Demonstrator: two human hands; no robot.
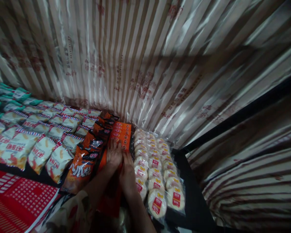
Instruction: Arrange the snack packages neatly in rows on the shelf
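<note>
Two bare hands press side by side on a flat orange printed snack packet [121, 134] lying on a dark display shelf [196, 200] beneath a draped, striped satin curtain [145, 58]. The left hand [113, 153] lies palm down with fingers extended onto the packet; the right hand [127, 174] rests just behind it, and whether its fingers are curled or flat cannot be told in the dim light. Much of the packet's lower part is hidden under both hands and forearms. Just right of the hands lie clear plastic sleeves of round white rice crackers with red-and-yellow labels [157, 174], in about three rows; the exact count of crackers is hard to make out. To the left stand dark orange-and-black snack bags [81, 166], roughly four visible, overlapping. Further left are many white snack bags with red-and-blue edging [41, 152], then teal packets [12, 95] cut off by the frame edge. A red-and-white patterned sheet [16, 200] fills the lower left corner.
</note>
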